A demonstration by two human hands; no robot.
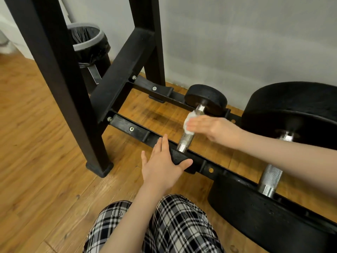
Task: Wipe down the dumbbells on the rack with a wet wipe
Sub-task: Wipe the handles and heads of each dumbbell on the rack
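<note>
A small black dumbbell (207,99) lies across the lowest rails of the black rack (127,125), its knurled metal handle (186,140) pointing toward me. My right hand (215,129) holds a white wet wipe (189,122) wrapped over the middle of that handle. My left hand (162,165) rests flat with straight fingers on the near head of the small dumbbell, thumb along its right side. A much larger black dumbbell (291,114) sits on the rails to the right, with its steel handle (270,177) partly hidden behind my right forearm.
A rack leg (73,99) stands on the wooden floor (36,143) at left. Behind the rack frame is a bin (91,44) with a black liner, against the grey wall (237,42). My knee in checked trousers (173,225) is at the bottom.
</note>
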